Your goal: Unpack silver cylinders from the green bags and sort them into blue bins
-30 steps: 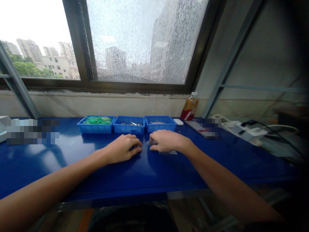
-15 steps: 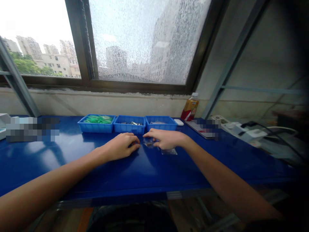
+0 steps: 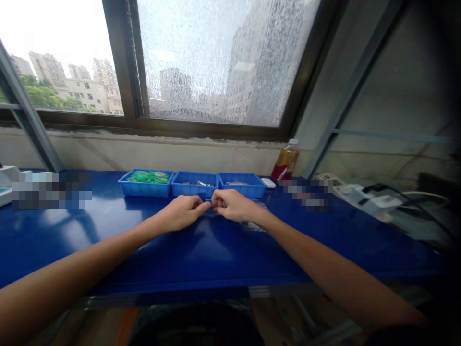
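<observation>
Head cam, near to far: blue desk (image 3: 216, 259), glossy, front edge across lower view. Both forearms came in low from the sides.

L hand (image 3: 182, 212): fingers curled in, thumb fwd. R hand (image 3: 236, 204): fingers bent toward thumb. Tips nearly met just above desk, approx. center, w/ small clear bit (image 3: 208, 200) at the gap. Which hand gripped it: can't tell, too small. Clear packet (image 3: 252, 227) lay on desk by R wrist, partly hidden.

Status (my read): handling mid-way; clear bit was at fingertips, not set down. Amt. done vs. left unclear; no completed pc. could be made out, & all 3 bins held stock.

Behind hands, bins in a row: L bin (image 3: 146, 191) w/ green items (image 3: 149, 177); mid bin (image 3: 189, 189) w/ metal pcs. (image 3: 203, 183); R bin (image 3: 248, 191) w/ pale contents, type unclear. White case (image 3: 268, 183) just beside R bin; bottle (image 3: 285, 161) upright near wall. Far R: white adapters (image 3: 380, 201) + dark cable.

Rm: pale wall (image 3: 201, 154), metal struts both sides, lg. window (image 3: 223, 62), wet/textured pane. Outside: bldgs., trees, bright sky.
</observation>
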Available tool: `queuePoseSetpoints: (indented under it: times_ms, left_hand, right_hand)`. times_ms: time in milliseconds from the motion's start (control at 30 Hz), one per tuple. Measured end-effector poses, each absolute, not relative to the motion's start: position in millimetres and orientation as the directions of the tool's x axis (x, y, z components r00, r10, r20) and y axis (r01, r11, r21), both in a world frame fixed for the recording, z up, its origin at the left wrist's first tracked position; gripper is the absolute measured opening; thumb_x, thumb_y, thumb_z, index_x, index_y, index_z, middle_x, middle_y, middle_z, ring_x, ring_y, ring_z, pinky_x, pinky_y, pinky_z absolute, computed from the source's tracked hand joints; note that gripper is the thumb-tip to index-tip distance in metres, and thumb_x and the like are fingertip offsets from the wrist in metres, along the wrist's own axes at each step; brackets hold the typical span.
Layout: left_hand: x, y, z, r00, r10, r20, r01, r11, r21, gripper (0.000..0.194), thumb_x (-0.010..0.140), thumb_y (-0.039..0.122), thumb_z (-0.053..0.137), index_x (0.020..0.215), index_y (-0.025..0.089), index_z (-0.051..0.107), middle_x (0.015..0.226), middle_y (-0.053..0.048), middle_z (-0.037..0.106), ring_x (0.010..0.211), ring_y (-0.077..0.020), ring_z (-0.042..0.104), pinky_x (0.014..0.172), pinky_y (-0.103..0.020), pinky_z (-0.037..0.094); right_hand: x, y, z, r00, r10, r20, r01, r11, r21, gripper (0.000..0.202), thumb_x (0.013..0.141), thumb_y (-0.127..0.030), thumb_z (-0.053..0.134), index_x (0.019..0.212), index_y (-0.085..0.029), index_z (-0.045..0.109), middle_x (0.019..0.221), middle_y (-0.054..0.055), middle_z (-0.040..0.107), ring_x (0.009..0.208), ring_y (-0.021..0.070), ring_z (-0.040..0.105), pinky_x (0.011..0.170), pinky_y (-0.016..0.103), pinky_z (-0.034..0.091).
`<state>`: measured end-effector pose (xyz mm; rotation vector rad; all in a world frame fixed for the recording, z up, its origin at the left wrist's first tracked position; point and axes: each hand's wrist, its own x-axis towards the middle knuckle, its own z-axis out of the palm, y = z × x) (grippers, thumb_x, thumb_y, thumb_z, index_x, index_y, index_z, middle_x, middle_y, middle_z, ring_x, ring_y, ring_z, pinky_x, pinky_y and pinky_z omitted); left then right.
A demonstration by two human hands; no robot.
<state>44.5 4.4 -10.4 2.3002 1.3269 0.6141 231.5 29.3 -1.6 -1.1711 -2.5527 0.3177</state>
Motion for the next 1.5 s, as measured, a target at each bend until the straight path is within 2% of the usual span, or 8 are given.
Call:
queuePoseSetpoints:
  times_ms: [133, 233, 467, 633, 933, 1033, 1267, 1500]
  left_hand:
    - [44, 6, -8, 0.315, 0.947, -0.066, 0.461, -0.092, 0.883, 0.056, 0.082, 0.060, 0.028, 0.085, 0.011, 0.056, 0.072, -0.005, 0.059, 0.053, -0.0115, 0.048, 0.048, -0.023, 0.033]
    - [44, 10, -10, 0.326, 0.945, -0.014, 0.300, -0.090, 0.950, 0.038, 0.082, 0.049, 0.043, 0.080, 0.012, 0.051, 0.072, -0.002, 0.055, 0.051, -0.0079, 0.045, 0.046, -0.020, 0.031]
    - [41, 17, -14, 0.253, 0.754, 0.606, 0.471, -0.643, 0.603, 0.008, 0.081, 0.024, 0.049, 0.082, 0.016, 0.051, 0.075, -0.001, 0.055, 0.066, -0.0123, 0.052, 0.061, -0.024, 0.041]
    - [39, 11, -11, 0.448, 0.559, 0.697, 0.547, -0.789, 0.281, 0.009, 0.081, 0.020, 0.052, 0.087, 0.018, 0.057, 0.087, -0.004, 0.058, 0.083, -0.0164, 0.052, 0.076, -0.030, 0.041]
    - [45, 9, -6, 0.307, 0.923, 0.232, 0.115, -0.279, 0.953, 0.035, 0.084, 0.044, 0.040, 0.085, 0.013, 0.057, 0.072, -0.003, 0.056, 0.062, -0.0120, 0.051, 0.055, -0.023, 0.037]
    - [45, 12, -6, 0.239, 0.935, 0.264, 0.103, -0.294, 0.950, 0.021, 0.079, 0.035, 0.052, 0.078, 0.014, 0.054, 0.068, 0.000, 0.054, 0.060, -0.0098, 0.049, 0.055, -0.021, 0.036]
    - [42, 10, -6, 0.294, 0.783, 0.548, 0.498, -0.615, 0.612, 0.016, 0.081, 0.027, 0.048, 0.083, 0.016, 0.059, 0.074, -0.002, 0.062, 0.066, -0.0126, 0.054, 0.059, -0.023, 0.038]
    - [43, 11, -12, 0.385, 0.793, 0.472, 0.572, -0.606, 0.553, 0.022, 0.084, 0.031, 0.045, 0.092, 0.015, 0.058, 0.075, -0.003, 0.062, 0.068, -0.0144, 0.056, 0.059, -0.024, 0.039]
  right_hand:
    - [224, 25, -3, -0.605, 0.659, 0.448, 0.604, 0.746, -0.280, 0.009, 0.071, -0.009, 0.050, 0.068, -0.017, 0.047, 0.065, -0.002, 0.047, 0.060, 0.0093, 0.043, 0.057, 0.021, 0.032]
    - [221, 20, -2, -0.607, 0.587, 0.536, 0.582, 0.788, -0.203, 0.011, 0.071, -0.007, 0.048, 0.068, -0.017, 0.049, 0.069, -0.001, 0.047, 0.067, 0.0110, 0.045, 0.064, 0.023, 0.035]
    - [222, 18, 3, -0.474, 0.694, 0.542, 0.570, 0.711, -0.411, 0.015, 0.073, -0.028, 0.059, 0.082, -0.016, 0.060, 0.086, 0.005, 0.053, 0.082, 0.0161, 0.050, 0.076, 0.030, 0.040]
    - [219, 27, 0, -0.372, 0.834, 0.409, 0.375, 0.537, -0.755, 0.031, 0.083, -0.036, 0.042, 0.063, -0.015, 0.053, 0.058, 0.000, 0.051, 0.053, 0.0101, 0.047, 0.053, 0.024, 0.039]
    - [217, 16, 0, -0.356, 0.625, 0.695, 0.448, 0.766, -0.460, 0.017, 0.079, -0.018, 0.049, 0.085, -0.019, 0.065, 0.071, 0.001, 0.061, 0.058, 0.0096, 0.052, 0.056, 0.022, 0.041]
    - [216, 16, 2, -0.346, 0.601, 0.721, 0.433, 0.784, -0.446, 0.016, 0.076, -0.013, 0.049, 0.077, -0.018, 0.065, 0.077, 0.003, 0.062, 0.069, 0.0123, 0.056, 0.061, 0.024, 0.043]
    - [215, 22, -1, -0.282, 0.809, 0.516, 0.179, 0.573, -0.800, 0.028, 0.071, -0.024, 0.059, 0.097, -0.018, 0.049, 0.068, -0.002, 0.057, 0.060, 0.0110, 0.056, 0.058, 0.024, 0.045]
    - [240, 26, 26, -0.271, 0.620, 0.736, 0.592, 0.710, -0.381, 0.011, 0.077, -0.024, 0.054, 0.079, -0.016, 0.061, 0.072, 0.002, 0.059, 0.065, 0.0121, 0.053, 0.061, 0.024, 0.040]
